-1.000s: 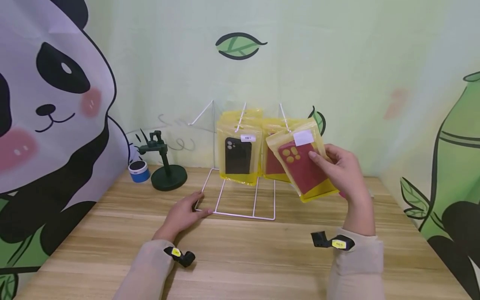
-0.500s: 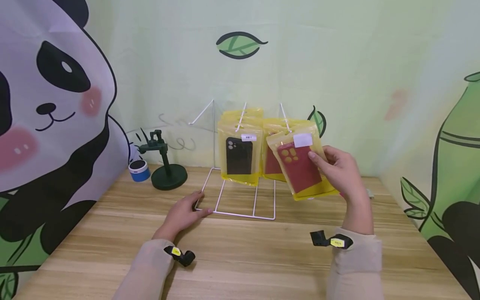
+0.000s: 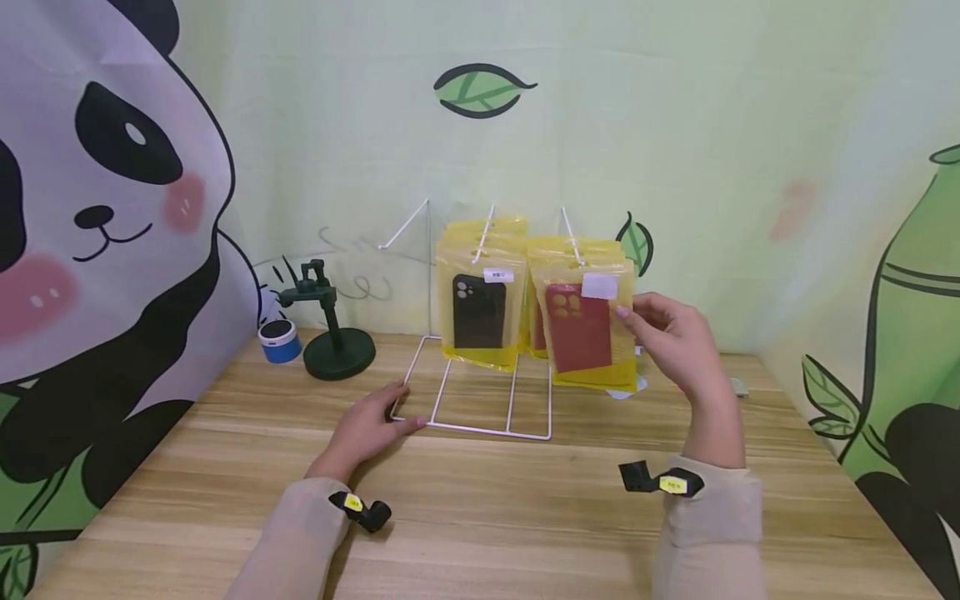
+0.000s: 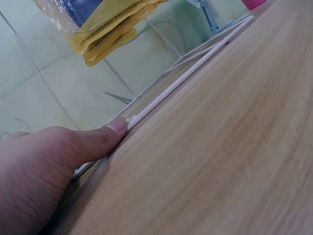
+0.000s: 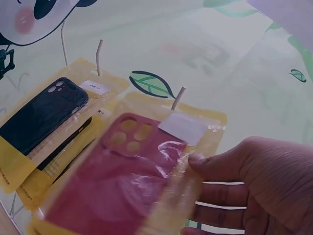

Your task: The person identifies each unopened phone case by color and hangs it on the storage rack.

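Note:
A white wire rack (image 3: 487, 430) stands on the wooden table. My left hand (image 3: 367, 425) holds the front left corner of its base, thumb along the front bar (image 4: 168, 90). On the right hook (image 3: 572, 237) hangs a yellow-edged clear bag with a dark red phone case (image 3: 581, 333), in front of another such bag. My right hand (image 3: 678, 337) pinches this bag's right edge, thumb (image 5: 198, 161) in front and the other fingers behind. Bags with a black phone case (image 3: 480, 312) at the front hang on the middle hook. The left hook (image 3: 403, 225) carries nothing.
A dark green stand (image 3: 337, 354) and a blue and white round canister (image 3: 278, 342) stand at the back left. Behind the red case's bag, a pale flat thing (image 3: 628, 390) partly shows on the table. A printed panda backdrop (image 3: 300, 150) closes off the back.
The front red case's bag has swung from a tilt to hanging nearly straight, as my right hand moved slightly left. My left hand stays on the rack's base.

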`<move>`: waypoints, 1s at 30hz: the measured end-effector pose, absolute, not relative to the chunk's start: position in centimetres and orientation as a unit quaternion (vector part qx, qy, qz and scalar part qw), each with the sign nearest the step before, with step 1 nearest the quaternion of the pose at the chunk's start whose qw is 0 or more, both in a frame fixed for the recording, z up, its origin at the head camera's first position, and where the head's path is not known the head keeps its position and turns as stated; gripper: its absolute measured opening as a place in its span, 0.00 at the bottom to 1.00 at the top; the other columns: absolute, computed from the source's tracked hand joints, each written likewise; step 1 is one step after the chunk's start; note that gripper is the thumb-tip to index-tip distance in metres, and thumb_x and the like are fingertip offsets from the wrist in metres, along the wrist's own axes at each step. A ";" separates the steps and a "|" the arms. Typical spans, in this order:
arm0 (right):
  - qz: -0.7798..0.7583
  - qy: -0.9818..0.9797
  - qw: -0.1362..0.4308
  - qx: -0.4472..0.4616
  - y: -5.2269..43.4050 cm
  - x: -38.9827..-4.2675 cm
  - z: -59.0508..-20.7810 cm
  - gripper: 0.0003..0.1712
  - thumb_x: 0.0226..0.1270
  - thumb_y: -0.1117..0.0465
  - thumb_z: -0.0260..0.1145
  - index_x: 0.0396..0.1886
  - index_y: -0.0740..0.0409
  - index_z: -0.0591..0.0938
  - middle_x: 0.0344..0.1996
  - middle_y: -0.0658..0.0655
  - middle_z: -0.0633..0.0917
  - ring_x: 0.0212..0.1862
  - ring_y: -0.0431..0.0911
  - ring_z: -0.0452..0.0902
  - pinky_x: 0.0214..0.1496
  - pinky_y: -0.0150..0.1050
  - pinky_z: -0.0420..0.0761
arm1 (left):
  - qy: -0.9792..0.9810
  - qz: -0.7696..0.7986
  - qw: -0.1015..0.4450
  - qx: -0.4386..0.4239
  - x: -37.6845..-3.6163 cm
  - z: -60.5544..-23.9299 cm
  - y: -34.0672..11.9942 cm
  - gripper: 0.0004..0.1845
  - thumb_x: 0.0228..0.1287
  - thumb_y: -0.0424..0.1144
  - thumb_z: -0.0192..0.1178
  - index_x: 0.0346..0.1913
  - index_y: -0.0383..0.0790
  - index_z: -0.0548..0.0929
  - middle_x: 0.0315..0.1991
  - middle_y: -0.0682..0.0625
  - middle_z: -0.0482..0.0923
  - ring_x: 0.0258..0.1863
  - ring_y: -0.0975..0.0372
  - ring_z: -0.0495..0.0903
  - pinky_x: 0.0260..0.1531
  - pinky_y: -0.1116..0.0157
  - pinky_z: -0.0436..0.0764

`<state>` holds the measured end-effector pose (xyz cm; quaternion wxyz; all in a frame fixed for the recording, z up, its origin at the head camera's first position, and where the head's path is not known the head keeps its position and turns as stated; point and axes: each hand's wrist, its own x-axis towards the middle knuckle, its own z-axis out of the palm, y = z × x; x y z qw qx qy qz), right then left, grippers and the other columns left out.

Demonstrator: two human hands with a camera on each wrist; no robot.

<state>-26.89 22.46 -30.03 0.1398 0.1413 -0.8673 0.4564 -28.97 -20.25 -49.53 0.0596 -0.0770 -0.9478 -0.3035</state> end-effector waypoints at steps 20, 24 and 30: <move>0.445 -0.875 0.143 0.129 22.9 -26.6 -30.1 0.25 0.73 0.42 0.63 0.52 0.58 0.84 0.44 0.59 0.88 0.46 0.49 0.83 0.43 0.34 0.84 | -0.946 -0.308 0.058 -0.086 -29.5 -50.0 -19.8 0.43 0.60 0.66 0.64 0.72 0.43 0.72 0.75 0.44 0.64 0.73 0.45 0.63 0.70 0.42 0.61; 0.421 -0.883 0.154 0.135 23.2 -26.3 -30.3 0.25 0.73 0.41 0.61 0.52 0.57 0.84 0.44 0.58 0.89 0.48 0.50 0.83 0.45 0.38 0.83 | -0.944 -0.310 0.061 -0.089 -29.4 -50.3 -19.6 0.42 0.61 0.65 0.65 0.71 0.43 0.73 0.74 0.44 0.65 0.73 0.46 0.64 0.70 0.42 0.62; 0.371 -0.902 0.163 0.146 23.9 -25.7 -30.9 0.25 0.75 0.41 0.60 0.51 0.58 0.84 0.45 0.58 0.88 0.50 0.54 0.82 0.48 0.51 0.83 | -0.945 -0.313 0.049 -0.086 -29.1 -50.9 -19.5 0.42 0.61 0.64 0.65 0.71 0.42 0.73 0.74 0.44 0.66 0.73 0.46 0.64 0.70 0.43 0.63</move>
